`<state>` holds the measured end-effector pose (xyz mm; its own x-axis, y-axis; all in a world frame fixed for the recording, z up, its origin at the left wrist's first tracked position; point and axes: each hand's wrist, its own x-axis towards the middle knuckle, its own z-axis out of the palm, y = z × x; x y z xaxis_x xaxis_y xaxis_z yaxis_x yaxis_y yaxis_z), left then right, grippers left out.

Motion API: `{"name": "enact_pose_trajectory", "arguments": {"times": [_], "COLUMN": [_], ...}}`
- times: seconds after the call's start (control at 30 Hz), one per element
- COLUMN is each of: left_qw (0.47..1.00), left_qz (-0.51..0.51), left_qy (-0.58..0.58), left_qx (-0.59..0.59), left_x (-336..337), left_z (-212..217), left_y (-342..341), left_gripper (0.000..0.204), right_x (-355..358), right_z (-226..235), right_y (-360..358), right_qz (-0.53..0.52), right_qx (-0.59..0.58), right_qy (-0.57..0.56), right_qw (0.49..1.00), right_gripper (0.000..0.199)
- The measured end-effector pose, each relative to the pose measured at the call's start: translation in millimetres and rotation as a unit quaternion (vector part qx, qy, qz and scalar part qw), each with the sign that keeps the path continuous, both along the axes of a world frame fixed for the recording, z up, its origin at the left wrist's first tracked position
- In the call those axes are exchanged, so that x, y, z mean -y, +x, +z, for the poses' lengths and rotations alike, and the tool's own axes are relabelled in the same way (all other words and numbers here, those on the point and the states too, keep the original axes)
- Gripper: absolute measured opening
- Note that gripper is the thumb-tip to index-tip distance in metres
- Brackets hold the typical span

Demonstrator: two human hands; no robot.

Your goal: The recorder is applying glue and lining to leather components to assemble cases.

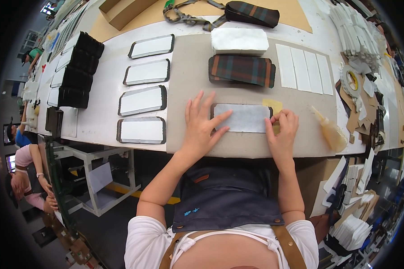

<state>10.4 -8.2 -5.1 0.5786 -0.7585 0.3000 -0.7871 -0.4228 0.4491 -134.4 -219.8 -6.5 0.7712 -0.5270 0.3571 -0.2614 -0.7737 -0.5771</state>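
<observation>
The left hand (198,127), fingers spread, rests on the pale panel (249,122) just right of centre, seemingly steadying it; the right hand (283,131) curls at its right end, its pinch unclear. Dark-edged panels (142,101) line centre-left, apparently spaced apart for easy pickup.

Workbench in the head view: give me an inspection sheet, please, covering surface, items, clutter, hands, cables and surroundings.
Surface: white table, with a gray mat on it
Job's things: pale panel; plaid pieces beyond it
Clutter: cardboard scraps and tape roll, right side
Left hand: spread, touching the panel
Right hand: curled, thumb at the panel's right end; grip unclear
Cables: nothing seen
Surroundings: co-worker with pink sleeves, far left
</observation>
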Motion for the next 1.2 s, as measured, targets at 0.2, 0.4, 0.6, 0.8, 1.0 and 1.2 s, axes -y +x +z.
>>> {"name": "enact_pose_trajectory", "arguments": {"times": [0.2, 0.4, 0.6, 0.8, 1.0, 1.2], "left_qw": [1.000, 1.000, 0.999, 0.991, 0.987, 0.996], "left_qz": [0.000, -0.007, -0.038, -0.128, -0.105, -0.002], "left_qy": [0.002, 0.002, -0.006, 0.046, 0.122, 0.078], "left_qx": [0.000, -0.021, -0.003, -0.020, 0.010, 0.032], "left_x": [0.7, -4.3, 4.7, 10.6, -5.3, -15.3], "left_z": [-0.9, -2.8, -4.8, -4.0, -0.7, 2.9], "left_y": [0.6, 4.4, -5.9, -18.4, -13.1, -13.0], "left_gripper": [0.041, 0.040, 0.051, 0.077, 0.089, 0.083], "right_x": [-1.7, -2.4, -15.4, -23.3, -26.3, 26.9], "right_z": [1.9, 0.0, 13.9, 21.6, 22.4, 15.6], "right_y": [0.7, -2.3, 5.9, 5.3, -12.2, -11.0], "right_qz": [-0.005, -0.019, 0.102, 0.217, 0.178, 0.097], "right_qx": [-0.003, 0.017, -0.039, -0.169, -0.202, -0.104], "right_qy": [-0.008, -0.004, -0.057, -0.090, -0.105, -0.144], "right_qw": [1.000, 1.000, 0.992, 0.957, 0.957, 0.979], "right_gripper": [0.019, 0.029, 0.058, 0.085, 0.094, 0.072]}}
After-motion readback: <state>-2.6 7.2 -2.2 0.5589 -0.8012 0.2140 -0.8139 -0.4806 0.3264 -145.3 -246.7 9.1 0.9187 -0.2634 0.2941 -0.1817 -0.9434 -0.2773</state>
